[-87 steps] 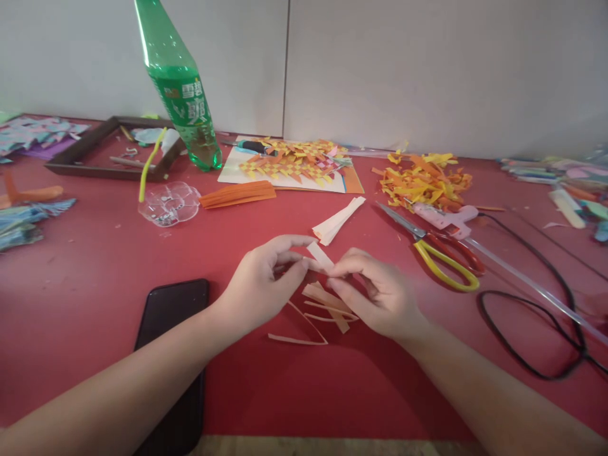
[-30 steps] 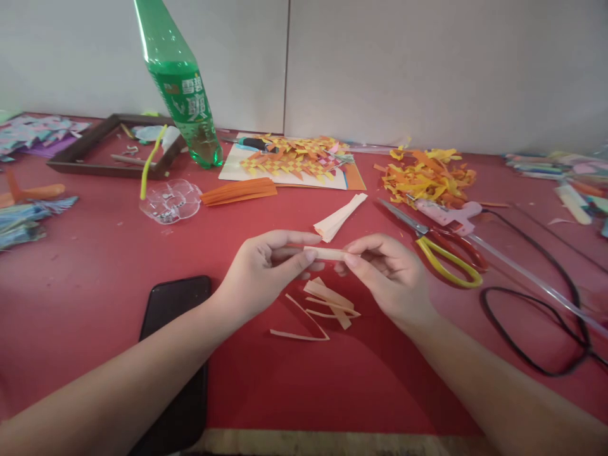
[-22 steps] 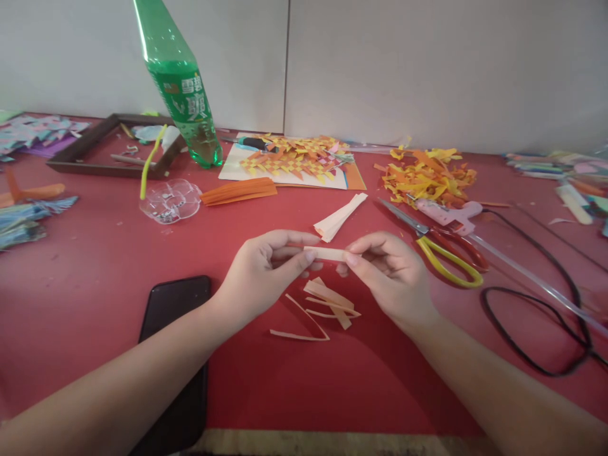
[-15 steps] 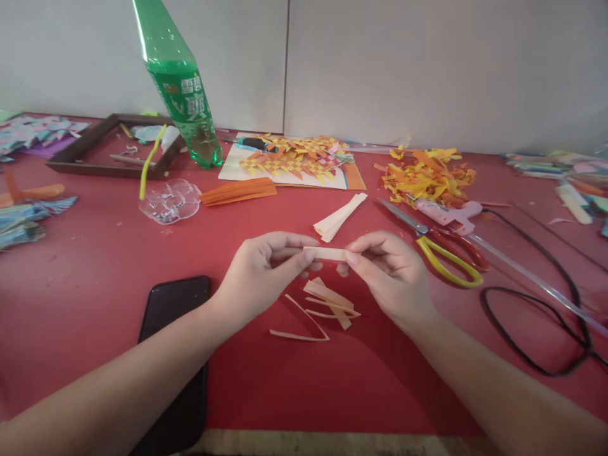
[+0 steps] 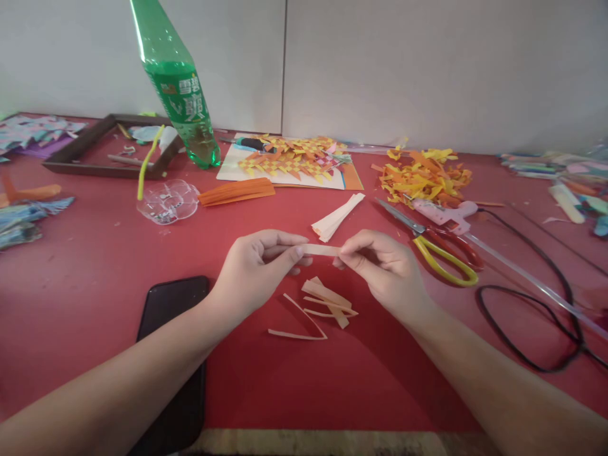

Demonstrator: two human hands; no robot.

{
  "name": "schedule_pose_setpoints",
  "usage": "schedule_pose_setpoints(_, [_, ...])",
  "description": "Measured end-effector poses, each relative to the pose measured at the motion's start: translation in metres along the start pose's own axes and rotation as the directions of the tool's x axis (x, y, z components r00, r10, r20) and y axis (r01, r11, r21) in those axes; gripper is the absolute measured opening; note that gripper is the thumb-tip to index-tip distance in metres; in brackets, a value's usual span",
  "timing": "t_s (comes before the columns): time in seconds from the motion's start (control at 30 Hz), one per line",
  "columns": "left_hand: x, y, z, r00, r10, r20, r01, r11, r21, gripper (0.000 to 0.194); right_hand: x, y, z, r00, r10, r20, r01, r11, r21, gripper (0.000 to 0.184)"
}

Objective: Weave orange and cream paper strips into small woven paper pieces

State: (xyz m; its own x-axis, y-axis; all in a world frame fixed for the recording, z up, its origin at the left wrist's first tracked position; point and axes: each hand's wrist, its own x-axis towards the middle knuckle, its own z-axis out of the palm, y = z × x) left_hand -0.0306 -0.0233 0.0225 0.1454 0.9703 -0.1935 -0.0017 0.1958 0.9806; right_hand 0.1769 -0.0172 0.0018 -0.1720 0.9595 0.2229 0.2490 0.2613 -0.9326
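A short pale paper strip [image 5: 321, 249] is held level above the red table [image 5: 95, 266], pinched at both ends. My left hand [image 5: 256, 272] grips its left end between thumb and fingers. My right hand [image 5: 384, 269] pinches its right end. Beneath my hands lie several loose pale strips [image 5: 323, 304], some bent. A small stack of cream strips [image 5: 337, 218] rests just beyond my hands.
A black phone [image 5: 173, 354] lies by my left forearm. Red-and-yellow scissors [image 5: 439, 253], a pink glue gun [image 5: 444, 212] and a black cable [image 5: 527, 329] lie right. Farther back stand a green bottle [image 5: 178, 88], woven paperwork [image 5: 289, 161], orange strips [image 5: 237, 192], a scrap pile [image 5: 422, 177] and a wooden frame [image 5: 104, 145].
The strip went from tilted upward to level between both hands. Over the last second my hands have barely moved; the view has shifted slightly.
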Motion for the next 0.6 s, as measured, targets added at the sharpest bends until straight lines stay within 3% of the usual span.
schedule_pose_setpoints(0.1, [0.003,-0.001,-0.002,0.997,-0.066,0.042,0.068,0.997,-0.036,0.026,0.002,0.004,-0.002,1.0,0.0,-0.025,-0.001,0.997,-0.071,0.019])
schedule_pose_setpoints(0.17, [0.005,-0.002,-0.004,0.985,-0.137,0.102,0.144,0.987,-0.066,0.024,0.004,0.007,-0.004,0.998,-0.061,-0.003,0.059,0.971,-0.233,0.029])
schedule_pose_setpoints(0.27, [0.004,-0.004,-0.003,0.963,-0.198,0.183,0.196,0.98,0.028,0.02,0.006,0.012,-0.005,0.993,-0.108,0.056,0.121,0.841,-0.527,0.031])
schedule_pose_setpoints(0.43, [-0.003,-0.003,0.003,0.929,-0.187,0.319,0.108,0.962,0.251,0.017,0.007,0.018,0.002,0.993,-0.029,0.112,0.104,0.641,-0.76,0.039])
schedule_pose_setpoints(0.6, [-0.005,-0.002,0.002,0.931,-0.099,0.352,-0.016,0.95,0.311,0.022,0.007,0.018,0.005,0.991,-0.067,0.117,0.134,0.591,-0.795,0.038])
